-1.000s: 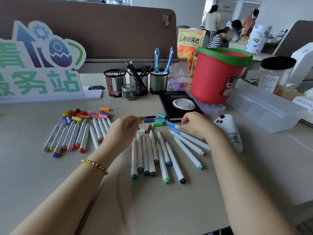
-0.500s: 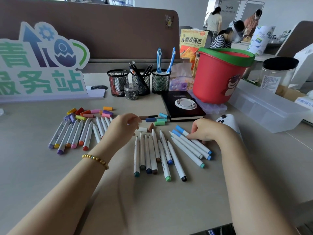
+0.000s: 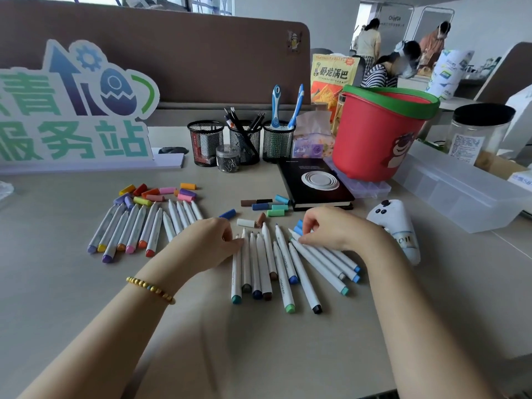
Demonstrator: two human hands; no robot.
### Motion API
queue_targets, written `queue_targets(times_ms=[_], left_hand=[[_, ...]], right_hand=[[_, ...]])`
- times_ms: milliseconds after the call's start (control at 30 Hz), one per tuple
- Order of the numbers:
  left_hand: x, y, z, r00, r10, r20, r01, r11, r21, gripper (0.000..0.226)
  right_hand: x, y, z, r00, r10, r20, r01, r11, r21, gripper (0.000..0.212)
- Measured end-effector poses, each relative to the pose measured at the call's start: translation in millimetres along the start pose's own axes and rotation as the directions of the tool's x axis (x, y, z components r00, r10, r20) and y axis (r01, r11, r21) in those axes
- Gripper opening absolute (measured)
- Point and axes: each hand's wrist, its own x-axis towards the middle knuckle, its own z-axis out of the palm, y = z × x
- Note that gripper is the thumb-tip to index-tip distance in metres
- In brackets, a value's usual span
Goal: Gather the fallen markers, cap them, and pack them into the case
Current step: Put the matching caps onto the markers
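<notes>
White markers: slim plastic barrels, coloured ends, uncapped, fanned flat mid-desk
Caps: stubby, bright – loose beyond them
Left hand: grip curled, pinching a marker's tip
Right hand: grip curled on the blue-ended markers

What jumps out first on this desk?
A red bucket with a green rim stands at the back right. White markers lie uncapped in rows at the centre and left, loose coloured caps above them. Left hand and right hand touch the central row.
</notes>
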Motion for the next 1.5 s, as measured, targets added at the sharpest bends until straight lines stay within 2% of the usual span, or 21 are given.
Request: queue_targets(times_ms=[167,300,400,533,600,667,800,867,933,1033,1200,1267,1367,1500], left_hand=[[-3,0,3,0.996,0.005,0.085,-0.008,0.999,0.034,0.040],[-3,1,6,0.999,0.003,0.038,-0.005,0.997,0.071,0.042],[-2,0,8,1.000,-0.008,0.011,0.007,0.998,0.063,0.041],[0,1,8,1.000,-0.022,-0.018,0.022,1.000,0.022,0.035],[0,1,8,0.999,-0.024,-0.042,0.024,1.000,-0.010,0.032],[0,1,8,0.998,-0.028,-0.064,0.024,0.998,-0.054,0.032],[0,1,7,0.983,-0.008,-0.182,-0.035,0.972,-0.233,0.025],[0,1,5,0.972,-0.009,-0.233,-0.098,0.892,-0.442,0.026],[-2,3,1,0.970,-0.028,-0.240,-0.138,0.753,-0.644,0.026],[-8,7,-2,0.981,-0.013,-0.191,-0.147,0.590,-0.794,0.023],[-16,19,-6,0.988,0.133,-0.075,-0.125,0.429,-0.894,0.025],[-17,20,-7,0.981,0.193,-0.006,-0.074,0.345,-0.936,0.029],[-17,16,-11,0.970,0.233,0.071,0.018,0.222,-0.975,0.023],[-17,11,-12,0.958,0.258,0.123,0.074,0.191,-0.979,0.019]], right_hand=[[-2,-4,2,0.999,0.040,0.003,-0.039,0.995,-0.095,0.019],[1,-6,7,0.998,0.070,0.000,-0.069,0.982,-0.175,0.025],[4,-11,12,0.995,0.088,-0.038,-0.094,0.966,-0.240,0.038],[6,-14,15,0.992,0.098,-0.077,-0.113,0.965,-0.237,0.035],[8,-12,15,0.992,0.104,-0.078,-0.116,0.980,-0.163,0.026],[9,-9,11,0.988,0.122,-0.099,-0.123,0.992,-0.013,0.019],[8,-2,-6,0.965,0.124,-0.231,-0.041,0.941,0.337,0.028],[5,-1,-12,0.973,0.114,-0.201,0.024,0.816,0.578,0.028],[2,-3,-13,0.992,0.043,-0.116,0.064,0.625,0.778,0.027],[2,-11,-7,0.996,-0.087,-0.030,0.068,0.479,0.875,0.025],[9,-29,9,0.990,-0.143,-0.021,0.079,0.410,0.909,0.021],[11,-33,12,0.987,-0.154,-0.039,0.096,0.377,0.921,0.020],[12,-38,15,0.983,-0.177,-0.057,0.111,0.312,0.944,0.020],[11,-42,17,0.982,-0.178,-0.070,0.137,0.399,0.907,0.023]])
